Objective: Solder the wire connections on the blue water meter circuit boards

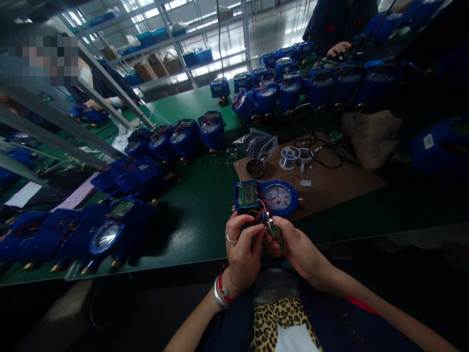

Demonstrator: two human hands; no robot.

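Observation:
A blue water meter [279, 196] lies at the table's front edge, its round dial and small display board [248, 194] facing up. Coloured wires [261, 209] run out of it toward my hands. My right hand [289, 237] grips a green cigarette lighter [275, 234], and a small flame [267, 214] burns at its metal top. My left hand [245, 244], with a ring and bracelets, pinches the wires close beside the flame. The exact wire ends between the left fingertips are too small to make out.
Brown cardboard [344, 178] holds a solder spool [289, 157], a small round dish [255, 168] and a black cable. Blue meters stand at the left [106, 234] and in rows at the back [289, 90]. Co-workers sit at the far right and far left; one hand [339, 49] shows.

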